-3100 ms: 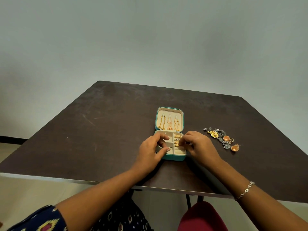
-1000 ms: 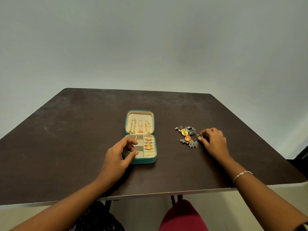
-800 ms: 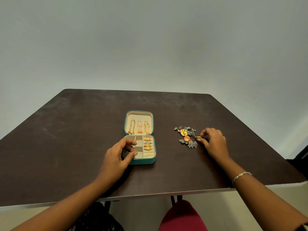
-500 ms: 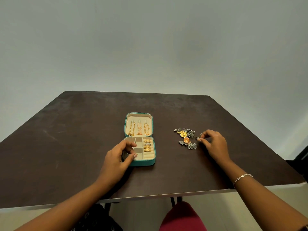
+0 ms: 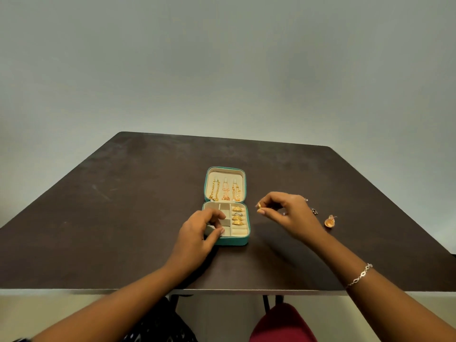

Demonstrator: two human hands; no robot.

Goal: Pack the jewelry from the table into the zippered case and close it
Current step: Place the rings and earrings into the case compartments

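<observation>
Pale grey wall point(image 5: 222, 70) fills the upper half of the frame. Dark brown table point(image 5: 123, 218) spans the lower middle. A red chair point(image 5: 281, 324) shows at the bottom edge.

Left hand point(image 5: 197, 233), centre frame: fingers curled over the near-left corner of the zippered case point(image 5: 232, 241), thumb against its front wall. It grips the case, and I judge this is to steady it.

Right hand point(image 5: 291, 215), right of centre, is raised off the table just right of the case. Thumb and forefinger pinch a small gold piece point(image 5: 259, 205), too small to say whether ring or earring. A bracelet point(image 5: 359, 276) is worn on that wrist.

The teal case lies open at centre frame, with its lid point(image 5: 205, 183) folded back toward the top of the frame. Three chains point(image 5: 225, 191) hang inside the lid. Several rings point(image 5: 238, 215) sit in the right-hand column of the base. The middle compartments look empty, and the left ones are hidden by the hand.

Loose on the table at right of frame:
- an orange earring point(image 5: 330, 222), well apart from the case
- dark pieces point(image 5: 314, 211) showing past the right hand, count unclear

Progress, as judged:
- Chains and rings are packed.
- The pinched piece is about to go in.
- The earring and the dark pieces are left to pack.
- The lid is not yet folded over and the zip is not yet run.
- Roughly past halfway.
</observation>
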